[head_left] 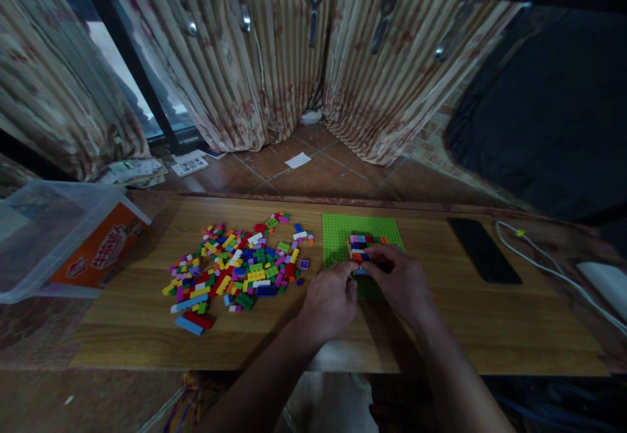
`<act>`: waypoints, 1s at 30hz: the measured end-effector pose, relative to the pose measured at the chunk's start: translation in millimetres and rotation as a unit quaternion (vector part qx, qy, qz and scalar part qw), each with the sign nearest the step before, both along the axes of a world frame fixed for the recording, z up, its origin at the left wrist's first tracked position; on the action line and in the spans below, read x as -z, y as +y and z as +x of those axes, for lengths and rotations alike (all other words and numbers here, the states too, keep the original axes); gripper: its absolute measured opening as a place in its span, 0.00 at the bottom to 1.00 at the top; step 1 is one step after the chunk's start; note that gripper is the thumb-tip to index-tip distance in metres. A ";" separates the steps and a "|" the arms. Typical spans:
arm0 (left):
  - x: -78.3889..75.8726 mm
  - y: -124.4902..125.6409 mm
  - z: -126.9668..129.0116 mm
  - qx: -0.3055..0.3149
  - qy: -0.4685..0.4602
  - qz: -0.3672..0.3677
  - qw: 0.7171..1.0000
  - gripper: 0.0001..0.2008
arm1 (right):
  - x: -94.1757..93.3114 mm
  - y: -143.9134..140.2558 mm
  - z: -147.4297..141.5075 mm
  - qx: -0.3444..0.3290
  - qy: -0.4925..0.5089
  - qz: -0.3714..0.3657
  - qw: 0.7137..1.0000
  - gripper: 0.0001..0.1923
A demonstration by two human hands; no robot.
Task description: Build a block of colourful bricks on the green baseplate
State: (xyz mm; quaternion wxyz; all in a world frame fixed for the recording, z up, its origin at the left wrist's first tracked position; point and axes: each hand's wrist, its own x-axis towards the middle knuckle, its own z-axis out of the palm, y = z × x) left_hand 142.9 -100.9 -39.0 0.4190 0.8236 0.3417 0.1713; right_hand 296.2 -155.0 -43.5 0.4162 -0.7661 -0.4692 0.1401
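Note:
A green studded baseplate [334, 240] lies on the table, its near part partly hidden by my hands. On it stands a small build of toy bricks [359, 245] in purple, white, orange, red and other colours. My left hand [330, 301] is closed, with its fingertips at the near left corner of the build. From the right, my right hand [400, 281] has its thumb and fingers closed at the near side of the build. A light blue toy brick [361, 272] shows between the fingertips of both hands. My fingers hide part of the build.
Left of the baseplate spreads a pile of loose coloured bricks [255, 270] on the wooden table [455, 328]. A clear plastic box [73, 191] with an orange label stands at the far left. On the right lie a black phone [484, 250] and a white cable [548, 265].

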 end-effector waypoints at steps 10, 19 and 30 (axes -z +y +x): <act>-2.5 0.3 -0.6 0.004 0.002 0.003 1.000 0.17 | 1.7 5.7 0.1 -0.008 0.002 0.005 1.000 0.09; -9.9 20.0 -16.6 -0.055 -0.082 -0.020 0.995 0.16 | -1.4 5.5 0.2 0.094 0.139 0.107 0.980 0.13; -26.5 72.9 -64.0 -0.304 -0.308 -0.061 0.899 0.12 | -5.1 16.2 -67.9 -0.069 -0.017 0.108 0.992 0.09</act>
